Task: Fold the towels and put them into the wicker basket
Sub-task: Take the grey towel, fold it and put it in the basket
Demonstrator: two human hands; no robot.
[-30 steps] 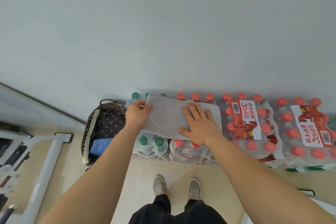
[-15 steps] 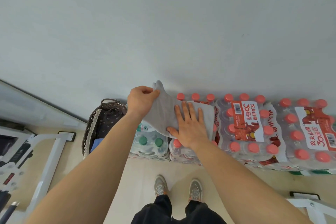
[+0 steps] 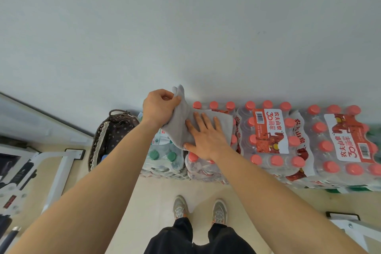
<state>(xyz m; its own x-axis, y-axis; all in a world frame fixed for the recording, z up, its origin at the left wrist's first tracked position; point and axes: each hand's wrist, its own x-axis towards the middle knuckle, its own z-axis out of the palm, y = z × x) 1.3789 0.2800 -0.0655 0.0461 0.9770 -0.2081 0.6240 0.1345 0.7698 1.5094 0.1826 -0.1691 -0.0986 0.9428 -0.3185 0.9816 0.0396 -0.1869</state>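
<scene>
The grey towel (image 3: 179, 126) lies on top of shrink-wrapped packs of water bottles that stand in a row tight against the pale wall (image 3: 185, 27). The left hand (image 3: 159, 107) grips the left end of the towel and holds it lifted above the packs, so that one corner stands up over the knuckles. The right hand (image 3: 206, 140) lies flat with straight, spread fingers and presses the rest of the towel down on the red-capped packs (image 3: 272, 163). The right edge of the towel ends just before the next pack's label. The wicker basket (image 3: 98, 144) stands on the floor (image 3: 156, 192) just beside the green-capped pack (image 3: 162, 156), on its left. Its top is open, its rim has a lace border, and something blue (image 3: 104, 158) shows inside. A strip of beige floor runs between the packs and the person's shoes (image 3: 180, 206). A white metal frame (image 3: 59, 169) stands left of the basket, and another (image 3: 350, 227) is at the lower right corner. The red-and-white labels (image 3: 270, 130) read "农夫山泉" and "30 周年", each with a barcode. The writing on the green-capped pack is too small to read.
</scene>
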